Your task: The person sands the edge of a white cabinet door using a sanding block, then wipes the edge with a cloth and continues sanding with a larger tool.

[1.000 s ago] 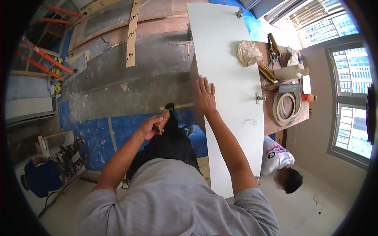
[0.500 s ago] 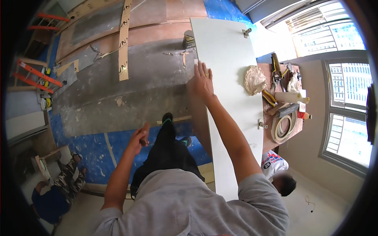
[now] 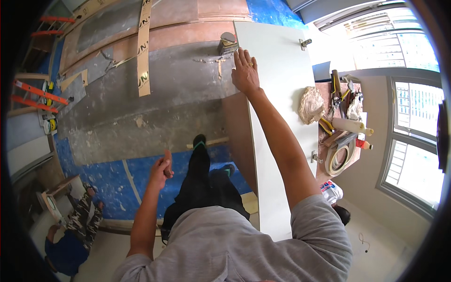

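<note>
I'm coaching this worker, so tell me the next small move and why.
Probably bring the left hand, with its brown block, over to the left edge of the white panel: the right hand rests across that edge and could steady it, while the block is held apart from the panel.

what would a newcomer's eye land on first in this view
The long white panel right of centre dominates, with the person's right grip resting at its left edge toward the far end. Left of it, the left grip holds a small brown block above the blue floor covering, and bright windows glare at right.
</note>
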Demonstrator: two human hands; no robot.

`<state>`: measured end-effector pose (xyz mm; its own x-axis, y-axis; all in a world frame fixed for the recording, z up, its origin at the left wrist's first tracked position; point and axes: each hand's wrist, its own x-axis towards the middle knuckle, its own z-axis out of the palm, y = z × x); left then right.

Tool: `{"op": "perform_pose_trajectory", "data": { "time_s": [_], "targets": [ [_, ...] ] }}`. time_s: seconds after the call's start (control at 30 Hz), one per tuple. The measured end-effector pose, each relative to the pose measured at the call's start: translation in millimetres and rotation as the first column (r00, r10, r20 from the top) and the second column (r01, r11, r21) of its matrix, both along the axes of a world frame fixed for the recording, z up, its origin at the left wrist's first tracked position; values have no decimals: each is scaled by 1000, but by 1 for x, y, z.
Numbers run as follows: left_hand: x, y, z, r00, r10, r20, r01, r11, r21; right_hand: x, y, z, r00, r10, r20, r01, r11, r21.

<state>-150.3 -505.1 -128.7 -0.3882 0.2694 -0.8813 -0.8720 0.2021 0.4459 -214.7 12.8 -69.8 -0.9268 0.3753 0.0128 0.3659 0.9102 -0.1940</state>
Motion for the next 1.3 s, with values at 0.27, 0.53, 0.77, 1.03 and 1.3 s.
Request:
{"op": "perform_pose_trajectory", "data": {
  "time_s": [0.27, 0.53, 0.77, 1.03, 1.3],
  "targets": [
    [23, 38, -7, 996, -30, -89, 30, 1000, -1, 65, -25, 10, 1000, 13, -11, -14, 996, -89],
    [70, 81, -3, 968, -195, -158, 194, 981, -18, 195, -83, 8, 994, 91, -56, -97, 989, -112],
    [128, 101, 12, 927, -315, -205, 311, 949, -54, 209, -86, -6, 983, 74, -166, -80, 996, -30],
    [181, 159, 40, 795, -248, -553, 294, 956, -7, 309, -92, 0, 978, 115, -174, -143, 977, -158],
    [261, 205, 61, 285, -317, -905, 198, 943, -268, 466, -139, 17, 967, 238, -93, -252, 952, -175]
  ]
}}
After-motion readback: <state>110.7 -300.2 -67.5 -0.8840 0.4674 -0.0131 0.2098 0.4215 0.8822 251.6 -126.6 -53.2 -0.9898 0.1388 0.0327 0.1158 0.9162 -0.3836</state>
